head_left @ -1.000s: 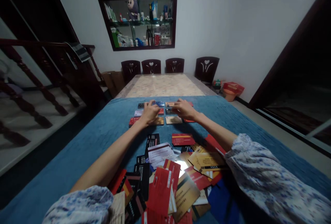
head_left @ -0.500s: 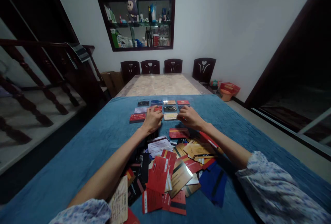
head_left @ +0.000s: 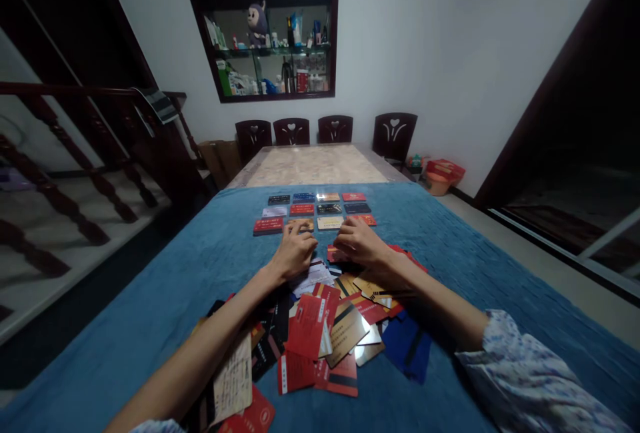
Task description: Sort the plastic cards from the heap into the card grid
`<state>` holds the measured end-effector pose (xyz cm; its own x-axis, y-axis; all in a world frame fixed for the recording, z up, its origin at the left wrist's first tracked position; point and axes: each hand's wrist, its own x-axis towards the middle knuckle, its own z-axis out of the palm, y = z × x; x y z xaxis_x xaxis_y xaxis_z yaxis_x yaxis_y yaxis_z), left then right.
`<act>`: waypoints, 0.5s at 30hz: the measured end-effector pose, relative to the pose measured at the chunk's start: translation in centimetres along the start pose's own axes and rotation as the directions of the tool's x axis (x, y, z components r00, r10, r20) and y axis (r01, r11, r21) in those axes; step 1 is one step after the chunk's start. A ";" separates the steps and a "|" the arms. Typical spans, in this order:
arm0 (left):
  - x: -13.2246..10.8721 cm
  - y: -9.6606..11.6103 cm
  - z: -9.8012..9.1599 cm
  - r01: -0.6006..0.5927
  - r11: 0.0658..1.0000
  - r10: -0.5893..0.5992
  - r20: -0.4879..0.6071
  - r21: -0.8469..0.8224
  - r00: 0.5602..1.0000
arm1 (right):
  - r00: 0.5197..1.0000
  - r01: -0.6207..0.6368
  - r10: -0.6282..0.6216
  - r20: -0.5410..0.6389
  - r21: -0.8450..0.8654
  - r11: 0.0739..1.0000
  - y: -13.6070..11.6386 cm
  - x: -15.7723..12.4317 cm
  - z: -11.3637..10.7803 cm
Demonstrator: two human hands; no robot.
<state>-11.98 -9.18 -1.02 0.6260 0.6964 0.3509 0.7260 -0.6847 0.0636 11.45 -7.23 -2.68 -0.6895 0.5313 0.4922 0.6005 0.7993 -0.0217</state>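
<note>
Cards lie in three rows on the blue cloth [head_left: 220, 226], among them a red one [head_left: 269, 225] at the near left and a cream one [head_left: 331, 222]. My left hand [head_left: 296, 250] is just in front of the near row, fingers curled, partly over a gold card [head_left: 301, 224]. Over a red card [head_left: 337, 254] at the top of the loose pile is my right hand [head_left: 361, 240], its fingers bent and pressed together. What either hand holds, if anything, is hidden. The pile has red cards [head_left: 306, 326], a gold card [head_left: 349, 333] and blue cards [head_left: 407, 346].
Beyond the cloth is the bare stone table top [head_left: 310, 163], with dark chairs [head_left: 395, 133] behind it. A wall niche [head_left: 270, 46] holds a plush toy and bottles. Stair railings [head_left: 75, 146] stand at the left, a red bag [head_left: 444, 170] at the right.
Both hands have moved nearer to me, the right one from the rows to the top of the pile. The near row's right end now shows a red card. The view has shifted slightly.
</note>
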 end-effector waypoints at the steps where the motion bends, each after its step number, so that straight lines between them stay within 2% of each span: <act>1: -0.5 0.0 -0.2 -0.004 1.000 0.004 0.009 -0.004 1.000 | 1.000 0.006 -0.006 0.001 0.019 1.000 -0.4 0.2 0.1; 8: -3.5 -0.3 -0.9 -0.042 0.999 0.043 0.041 -0.027 0.998 | 0.994 0.089 -0.097 0.053 0.129 0.988 -3.0 1.2 0.1; 15: -5.7 0.1 -1.7 -0.026 0.998 0.031 0.088 -0.055 0.996 | 0.987 0.093 -0.114 0.117 0.175 0.980 -4.4 1.5 0.3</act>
<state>-15.96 -13.54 -1.45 0.6706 0.6915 0.2687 0.6929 -0.7132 0.1061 7.64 -9.86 -2.11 -0.7963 0.4656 0.3863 0.4538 0.8819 -0.1276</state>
